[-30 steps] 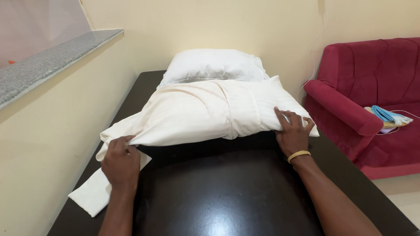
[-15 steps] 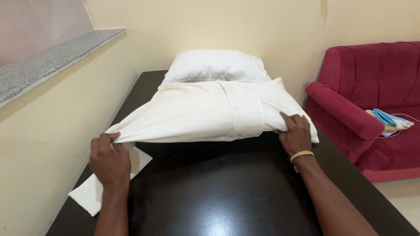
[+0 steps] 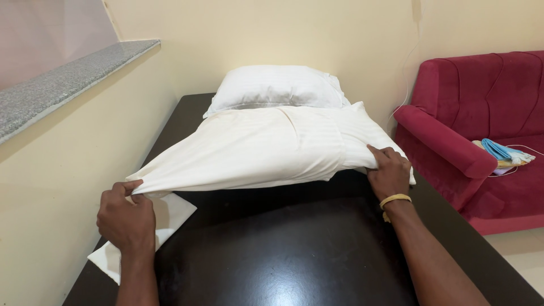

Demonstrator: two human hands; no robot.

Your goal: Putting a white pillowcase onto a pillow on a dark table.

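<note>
From the head view, the left hand [image 3: 126, 218] pinches the near-left corner of a cream striped fabric pillowcase [image 3: 266, 150] stretched over a pillow on the dark glossy table [image 3: 283, 255], while the right hand [image 3: 390, 173] grips its near-right edge, fingers curled.

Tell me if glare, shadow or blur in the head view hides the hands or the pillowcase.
Head view: sharp and evenly lit; glare sits on the dark table near the bottom edge, clear of the left hand, right hand and pillowcase; a soft shadow lies under the cloth's near edge.
</note>
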